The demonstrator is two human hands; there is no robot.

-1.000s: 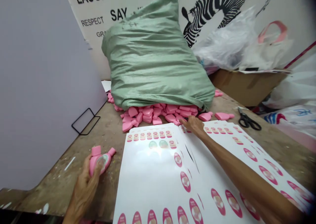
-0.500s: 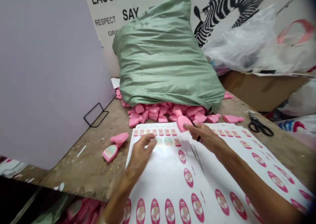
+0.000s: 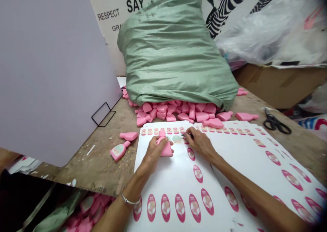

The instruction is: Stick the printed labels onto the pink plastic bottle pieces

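My left hand (image 3: 154, 152) is closed around a pink toy bottle (image 3: 166, 149), held upright above the sticker sheet (image 3: 173, 177). My right hand (image 3: 200, 142) pinches a thin black tool (image 3: 191, 135), its exact kind unclear. Its tip is by the upper stickers, close to a pale green round sticker (image 3: 176, 139). Pink oval stickers (image 3: 180, 208) line the sheet's lower part. Left of the sheet lie a pink bottle with a label on it (image 3: 119, 151) and a plain pink bottle (image 3: 129, 136).
A green sack (image 3: 176, 55) stands at the back, with a heap of pink bottles (image 3: 161, 108) at its base. Scissors (image 3: 276, 123) lie at the right. A second sticker sheet (image 3: 237, 164), a cardboard box (image 3: 276, 83) and a pale panel (image 3: 56, 72) flank the work area.
The pink bottle has passed from my right hand into my left. My right hand has come down to the sheet's upper stickers with the black tool. Another bottle now lies at the sheets' back edge.
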